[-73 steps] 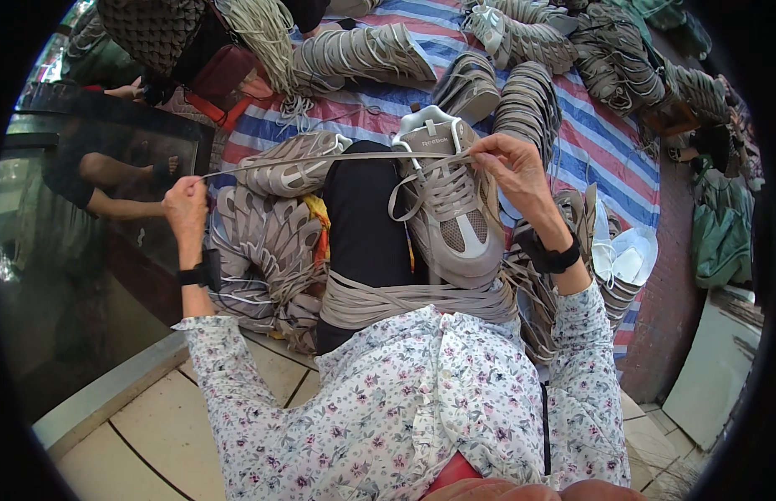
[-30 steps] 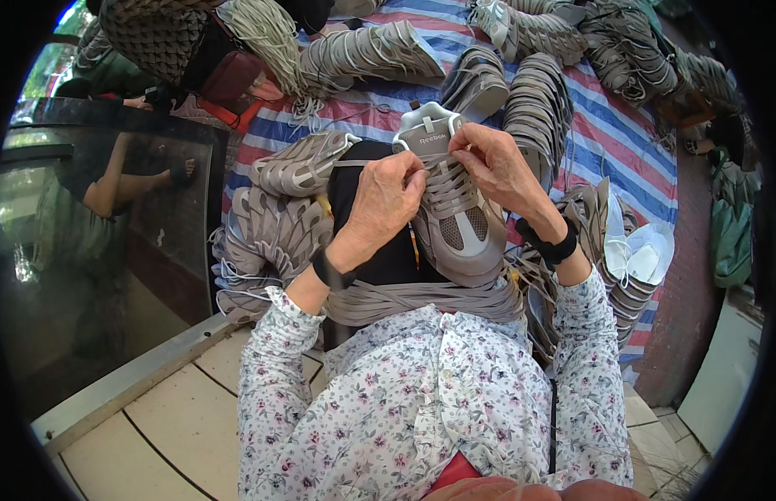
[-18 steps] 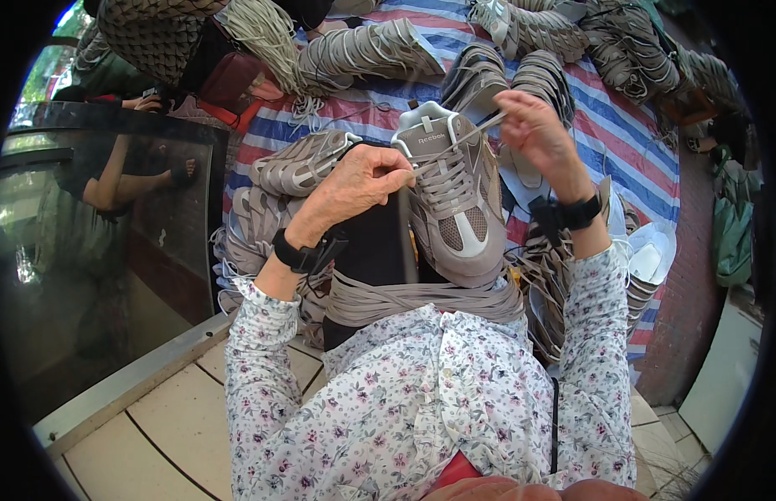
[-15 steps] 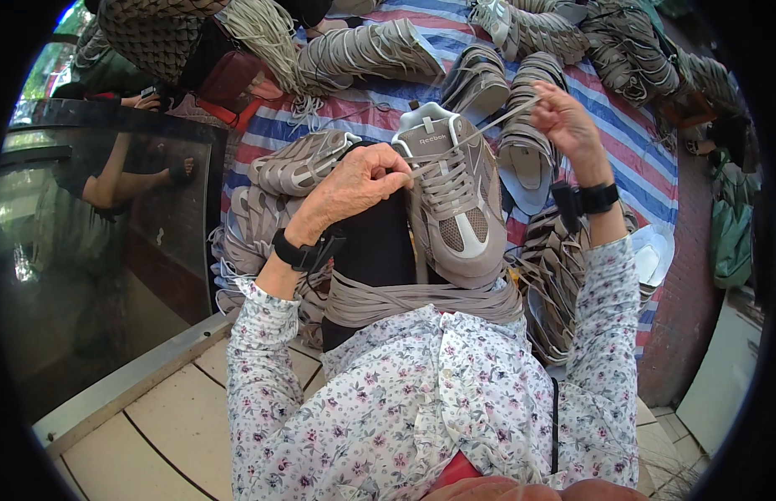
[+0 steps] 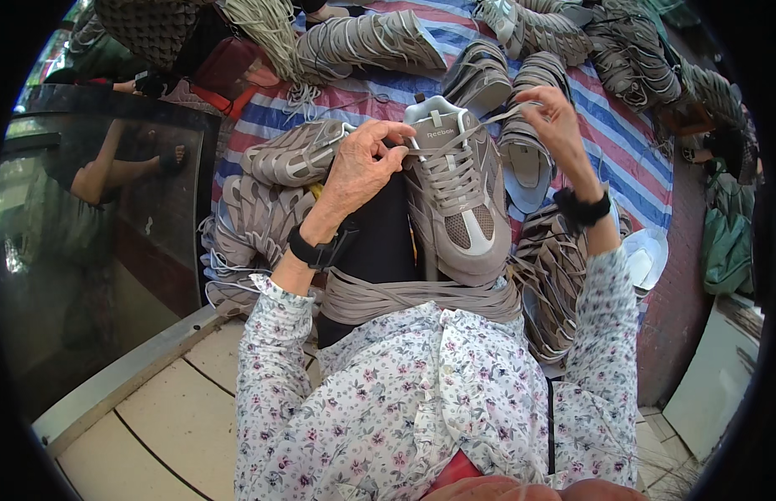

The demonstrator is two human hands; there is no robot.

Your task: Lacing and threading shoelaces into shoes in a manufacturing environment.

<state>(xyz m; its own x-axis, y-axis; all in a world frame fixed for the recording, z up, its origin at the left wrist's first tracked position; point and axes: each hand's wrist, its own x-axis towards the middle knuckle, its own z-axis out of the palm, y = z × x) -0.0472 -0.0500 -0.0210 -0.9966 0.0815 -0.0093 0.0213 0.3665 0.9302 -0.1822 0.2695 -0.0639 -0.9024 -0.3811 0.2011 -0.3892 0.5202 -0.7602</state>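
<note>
A grey-beige sneaker (image 5: 474, 258) with white trim rests on my lap, its toe toward me and its tongue away. Flat beige laces (image 5: 448, 182) criss-cross up its front. My left hand (image 5: 363, 167) is closed in a pinch on a lace at the shoe's upper left eyelets. Off to the right, my right hand (image 5: 557, 125) pinches the other stretch of lace, which runs taut from the top of the shoe. Across my thighs lies a thick bundle of loose beige laces (image 5: 421, 302).
Rows of stacked sneakers (image 5: 367, 48) and shoe uppers (image 5: 555, 284) lie around me on a striped red, white and blue sheet (image 5: 618, 138). A dark glass cabinet (image 5: 104, 242) stands at the left. A green bag (image 5: 727, 225) hangs at the right, and a person's dark clothing shows at the far left.
My right hand has moved slightly left and down, closer to the shoe, with the lace in it. My left hand has risen a little, and still pinches at the eyelets.
</note>
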